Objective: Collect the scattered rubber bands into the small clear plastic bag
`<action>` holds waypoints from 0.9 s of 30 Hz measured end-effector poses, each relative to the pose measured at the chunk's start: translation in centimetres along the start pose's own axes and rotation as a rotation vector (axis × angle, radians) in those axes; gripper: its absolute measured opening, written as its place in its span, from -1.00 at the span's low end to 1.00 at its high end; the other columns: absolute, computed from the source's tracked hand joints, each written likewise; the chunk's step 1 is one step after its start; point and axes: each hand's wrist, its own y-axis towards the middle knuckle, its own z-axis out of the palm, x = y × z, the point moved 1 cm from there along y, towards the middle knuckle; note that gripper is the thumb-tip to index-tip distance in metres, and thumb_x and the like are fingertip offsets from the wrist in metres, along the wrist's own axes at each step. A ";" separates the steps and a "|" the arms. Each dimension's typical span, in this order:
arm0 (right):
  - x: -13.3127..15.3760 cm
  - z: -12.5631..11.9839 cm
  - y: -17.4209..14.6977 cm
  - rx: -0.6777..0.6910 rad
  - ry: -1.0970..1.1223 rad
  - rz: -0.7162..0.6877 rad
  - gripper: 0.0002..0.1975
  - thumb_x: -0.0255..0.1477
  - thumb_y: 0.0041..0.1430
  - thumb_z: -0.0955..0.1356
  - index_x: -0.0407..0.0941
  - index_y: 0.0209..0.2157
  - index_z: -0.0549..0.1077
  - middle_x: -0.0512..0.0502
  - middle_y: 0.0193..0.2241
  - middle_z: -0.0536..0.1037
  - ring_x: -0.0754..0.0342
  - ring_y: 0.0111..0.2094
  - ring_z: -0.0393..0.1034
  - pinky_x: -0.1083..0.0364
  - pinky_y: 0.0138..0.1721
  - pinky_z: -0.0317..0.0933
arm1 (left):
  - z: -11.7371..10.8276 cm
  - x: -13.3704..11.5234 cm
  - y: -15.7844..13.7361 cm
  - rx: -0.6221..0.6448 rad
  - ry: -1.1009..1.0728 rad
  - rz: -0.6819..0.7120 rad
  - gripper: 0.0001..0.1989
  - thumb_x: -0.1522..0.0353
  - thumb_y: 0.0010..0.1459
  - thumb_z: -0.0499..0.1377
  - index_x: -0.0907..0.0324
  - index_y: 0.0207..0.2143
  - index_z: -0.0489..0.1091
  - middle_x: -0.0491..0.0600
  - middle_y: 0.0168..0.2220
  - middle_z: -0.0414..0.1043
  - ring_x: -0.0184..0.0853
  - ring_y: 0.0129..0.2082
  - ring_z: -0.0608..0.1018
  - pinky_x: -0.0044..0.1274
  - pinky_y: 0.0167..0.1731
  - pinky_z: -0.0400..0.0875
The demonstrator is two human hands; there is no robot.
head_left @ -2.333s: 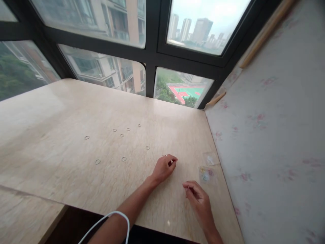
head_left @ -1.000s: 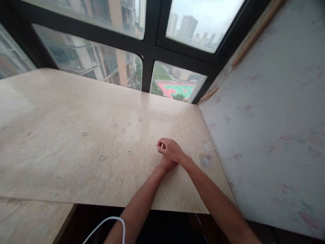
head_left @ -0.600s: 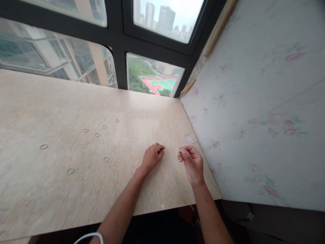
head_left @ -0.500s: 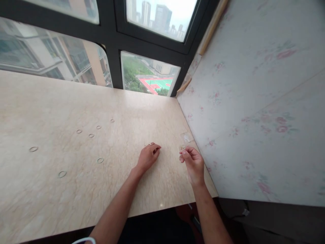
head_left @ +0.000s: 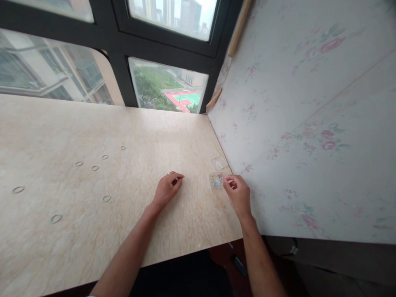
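Note:
My left hand [head_left: 168, 189] rests on the marble-patterned sill, thumb and fingertips together in a loose pinch with nothing visible between them. A ring sits on one of its fingers. At the right, my right hand [head_left: 239, 194] is closed in a pinch at the right edge of a small clear compartment box [head_left: 213, 186]. Whatever its fingertips hold is too small to make out. Small yellowish, reddish and bluish-green pieces lie in the box. Just behind it is a clear plastic piece [head_left: 219, 162], perhaps a lid.
Several thin rings lie scattered on the sill [head_left: 139, 243] to the left, among them a near one [head_left: 56, 219] and a far one [head_left: 123, 147]. A flowered wall [head_left: 278, 165] bounds the right side. Dark-framed windows [head_left: 168, 84] stand behind.
My right hand has moved off the box toward its right edge, uncovering the compartments. The view has shifted to the right; my left hand stays resting on the sill.

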 end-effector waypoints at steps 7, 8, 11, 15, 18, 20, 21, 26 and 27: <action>-0.8 -0.1 0.9 0.175 -0.078 -0.051 -0.81 -0.38 0.12 0.27 -0.15 -0.40 0.49 -0.08 -0.36 0.44 0.17 -0.53 0.24 0.12 -0.39 0.19 | -0.1 -0.1 0.1 -0.019 -0.009 -0.030 -0.82 0.39 0.13 0.05 0.18 -0.33 0.45 -0.05 -0.38 0.43 -0.42 -0.45 0.41 -0.54 -0.37 0.31; -0.7 -0.2 0.8 0.165 -0.067 -0.057 -0.81 -0.37 0.12 0.27 -0.14 -0.39 0.49 -0.09 -0.36 0.45 0.16 -0.52 0.24 0.12 -0.39 0.19 | -0.2 -0.1 0.1 -0.020 -0.010 -0.034 -0.82 0.39 0.13 0.05 0.18 -0.33 0.45 -0.05 -0.38 0.43 -0.42 -0.45 0.41 -0.54 -0.37 0.31; -0.3 -0.6 0.0 0.128 -0.009 -0.073 -0.81 -0.36 0.14 0.28 -0.13 -0.35 0.49 -0.09 -0.34 0.45 0.15 -0.48 0.27 0.13 -0.39 0.21 | -0.3 -0.2 0.0 -0.021 -0.013 -0.039 -0.82 0.38 0.14 0.04 0.18 -0.33 0.45 -0.04 -0.37 0.44 -0.42 -0.44 0.42 -0.54 -0.37 0.31; 0.7 0.5 -3.1 0.197 0.080 -0.089 -0.82 -0.37 0.19 0.26 -0.10 -0.32 0.47 -0.08 -0.33 0.45 0.13 -0.45 0.31 0.13 -0.38 0.24 | -0.3 -0.4 -0.1 -0.036 -0.005 -0.038 -0.81 0.37 0.14 0.04 0.18 -0.33 0.45 -0.03 -0.37 0.45 -0.41 -0.44 0.42 -0.54 -0.38 0.33; 1.1 2.0 -5.9 0.352 0.118 -0.108 -0.82 -0.40 0.21 0.23 -0.06 -0.32 0.47 -0.06 -0.35 0.45 0.08 -0.38 0.35 0.10 -0.33 0.27 | -0.4 -0.6 -0.4 -0.068 -0.020 -0.026 -0.81 0.35 0.15 0.04 0.17 -0.32 0.45 -0.03 -0.37 0.45 -0.42 -0.45 0.43 -0.55 -0.39 0.34; 1.2 2.7 -7.1 0.395 0.118 -0.121 -0.82 -0.41 0.21 0.22 -0.03 -0.33 0.46 -0.05 -0.35 0.45 0.04 -0.31 0.37 0.08 -0.28 0.28 | -0.6 -0.8 -0.7 -0.089 -0.030 -0.009 -0.81 0.34 0.15 0.05 0.17 -0.32 0.45 -0.03 -0.38 0.45 -0.43 -0.46 0.42 -0.57 -0.40 0.34; 1.1 2.9 -7.3 0.394 0.123 -0.121 -0.83 -0.41 0.21 0.23 -0.02 -0.33 0.46 -0.04 -0.35 0.45 0.03 -0.30 0.38 0.07 -0.26 0.28 | -0.8 -0.9 -0.9 -0.098 -0.034 -0.001 -0.81 0.34 0.15 0.05 0.18 -0.32 0.45 -0.03 -0.38 0.45 -0.43 -0.47 0.42 -0.57 -0.41 0.34; 0.9 2.9 -7.0 0.352 0.180 -0.086 -0.83 -0.36 0.21 0.24 -0.03 -0.35 0.46 -0.04 -0.36 0.47 0.01 -0.33 0.39 0.06 -0.31 0.28 | -3.7 -1.3 -3.3 -0.218 -0.042 -0.003 -0.81 0.33 0.16 0.06 0.18 -0.32 0.45 -0.03 -0.37 0.45 -0.43 -0.46 0.43 -0.58 -0.42 0.35; 0.9 2.9 -6.9 0.353 0.181 -0.092 -0.83 -0.36 0.21 0.24 -0.03 -0.36 0.46 -0.04 -0.37 0.47 0.01 -0.33 0.40 0.06 -0.32 0.28 | -4.7 -1.3 -4.0 -0.255 -0.026 -0.016 -0.81 0.32 0.15 0.06 0.18 -0.32 0.45 -0.03 -0.35 0.46 -0.42 -0.44 0.44 -0.57 -0.42 0.36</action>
